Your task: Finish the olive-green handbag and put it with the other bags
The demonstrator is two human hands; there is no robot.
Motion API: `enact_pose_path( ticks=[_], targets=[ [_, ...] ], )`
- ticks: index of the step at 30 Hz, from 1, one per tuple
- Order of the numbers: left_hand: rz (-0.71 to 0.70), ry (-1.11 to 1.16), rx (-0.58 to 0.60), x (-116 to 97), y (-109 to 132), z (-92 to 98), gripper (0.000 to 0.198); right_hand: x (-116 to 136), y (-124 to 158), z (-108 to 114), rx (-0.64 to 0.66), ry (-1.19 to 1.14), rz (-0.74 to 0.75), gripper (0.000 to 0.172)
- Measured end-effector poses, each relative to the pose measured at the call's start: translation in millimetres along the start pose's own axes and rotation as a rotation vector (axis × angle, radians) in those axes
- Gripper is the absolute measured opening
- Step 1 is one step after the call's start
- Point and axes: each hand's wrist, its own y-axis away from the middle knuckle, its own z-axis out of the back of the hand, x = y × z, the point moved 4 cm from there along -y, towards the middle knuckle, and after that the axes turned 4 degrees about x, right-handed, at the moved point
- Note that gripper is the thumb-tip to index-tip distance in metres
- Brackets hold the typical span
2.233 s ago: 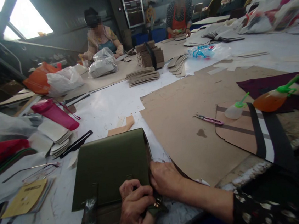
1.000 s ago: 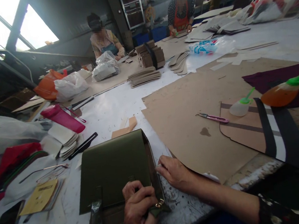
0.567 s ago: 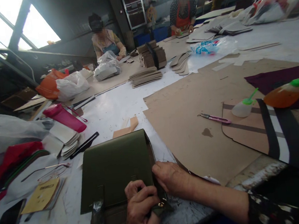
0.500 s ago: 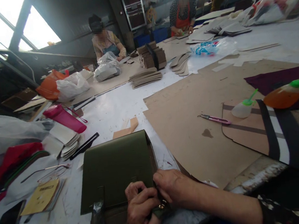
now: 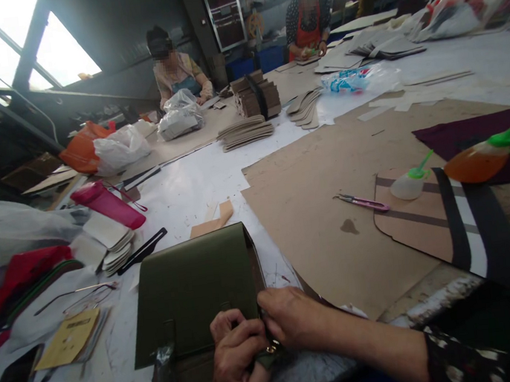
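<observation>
A dark green satchel-style bag (image 5: 192,289) lies on the table in front of me, its flap folded over the front. My left hand (image 5: 240,353) has its fingers curled around the bag's lower right corner. My right hand (image 5: 291,318) is closed at the bag's right side, its fingertips meeting those of the left. Between and just below them shows a small gold-coloured buckle (image 5: 272,347) on a green strap piece. The exact spot pinched is hidden by the fingers. Clear plastic wrap (image 5: 165,370) covers a strap on the bag's left front.
A large brown sheet (image 5: 302,210) covers the table to the right, with a pink-handled cutter (image 5: 360,202) and glue bottles (image 5: 407,186) on it. Left are eyeglasses (image 5: 88,293), a yellow notebook (image 5: 70,338) and a pink bottle (image 5: 108,205). Two people (image 5: 179,77) work across the table.
The whole view has shifted slightly. Both hands stay together at the bag's lower right corner, and the bag lies in the same place.
</observation>
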Motion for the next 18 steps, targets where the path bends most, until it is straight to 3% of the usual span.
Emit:
enact_pose_path(
  ticks=[18],
  targets=[
    [-0.017,-0.01,-0.013,-1.3,-1.6,0.4,0.018,0.0,-6.6,-0.6,0.008,0.041,-0.007,0.018]
  ],
)
